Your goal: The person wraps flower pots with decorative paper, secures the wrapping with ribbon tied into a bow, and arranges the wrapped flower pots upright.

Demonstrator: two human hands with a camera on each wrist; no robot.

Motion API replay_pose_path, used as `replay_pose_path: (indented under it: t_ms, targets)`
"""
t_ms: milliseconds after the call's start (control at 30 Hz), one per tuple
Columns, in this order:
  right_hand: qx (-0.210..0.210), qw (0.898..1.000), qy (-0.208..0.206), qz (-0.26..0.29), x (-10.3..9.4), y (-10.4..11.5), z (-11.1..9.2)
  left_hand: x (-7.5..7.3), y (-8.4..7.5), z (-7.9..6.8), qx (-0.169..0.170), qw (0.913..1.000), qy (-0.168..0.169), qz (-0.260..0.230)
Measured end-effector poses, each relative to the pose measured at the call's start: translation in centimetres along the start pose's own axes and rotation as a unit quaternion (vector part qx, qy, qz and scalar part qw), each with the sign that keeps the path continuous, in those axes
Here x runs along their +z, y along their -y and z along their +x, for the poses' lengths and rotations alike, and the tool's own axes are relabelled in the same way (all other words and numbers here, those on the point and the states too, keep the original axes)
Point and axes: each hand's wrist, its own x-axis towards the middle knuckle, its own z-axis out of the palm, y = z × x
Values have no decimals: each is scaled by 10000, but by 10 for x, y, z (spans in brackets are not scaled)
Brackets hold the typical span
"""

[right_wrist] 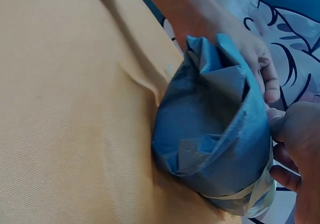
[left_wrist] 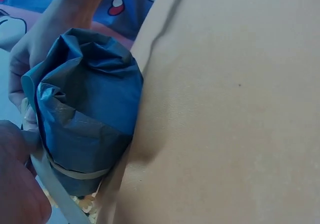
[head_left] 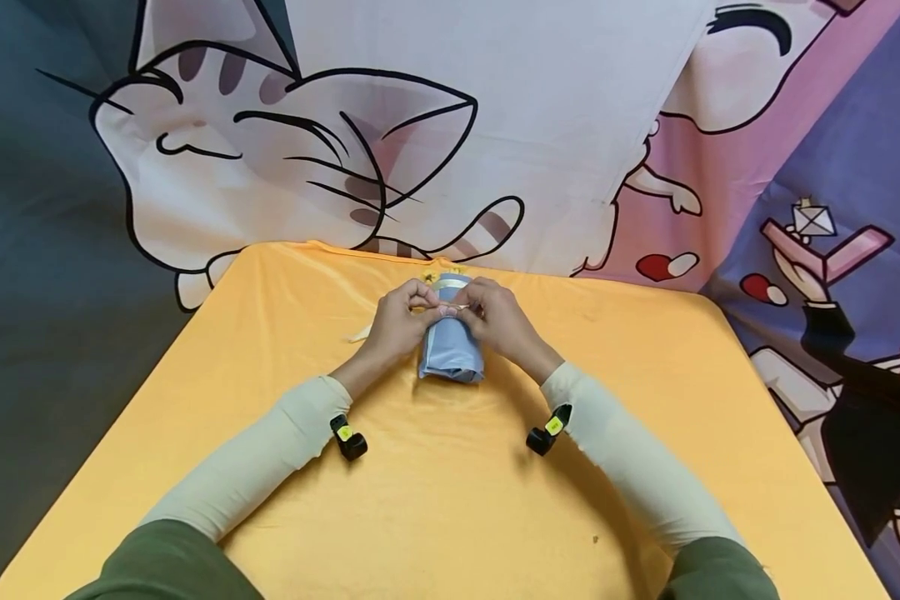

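A bouquet wrapped in blue paper (head_left: 452,354) lies on the yellow cloth, its folded lower end toward me and small yellow flowers (head_left: 430,277) showing at the far end. A pale cream ribbon (left_wrist: 56,186) runs round the wrapping. From the left, my left hand (head_left: 401,319) pinches ribbon between thumb and fingers above the paper. My right hand (head_left: 501,318) does likewise from the right, the two thumbs close together. In the right wrist view the ribbon (right_wrist: 261,186) is bunched along the bouquet's side, and the fingertips partly hide where the ends meet.
The yellow cloth (head_left: 420,500) covers the table, wrinkled near the bouquet. A pale ribbon end (head_left: 360,335) sticks out left of my left hand. Behind the table's far edge hangs a printed cartoon curtain (head_left: 555,125).
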Motion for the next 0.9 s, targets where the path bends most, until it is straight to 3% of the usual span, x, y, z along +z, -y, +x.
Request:
replay_pose_path:
  t_ms: [133,233,367,500,567,767,900]
  targets:
    - [-109,9997,30,-225,0,2,-3,-6,-1,6,-23,9993,224,-292]
    - [-173,9995,16,-246,0,3,-2,-13,-1,15,41,9995,162,-284]
    - [-198,9994,30,-273,0,4,-1,-23,-2,31,-54,9987,305,404]
    - [-161,9993,78,-319,0,3,-2,-26,-1,44,-197,9854,1097,1291]
    - [-171,9992,84,-345,0,3,-3,-26,0,49,-190,9796,1297,1521]
    - [-226,9985,109,-492,0,5,-2,-28,-2,52,-210,9834,1073,1447]
    - [-142,9970,107,-754,-6,8,1,-38,-12,53,-231,9859,1021,1306]
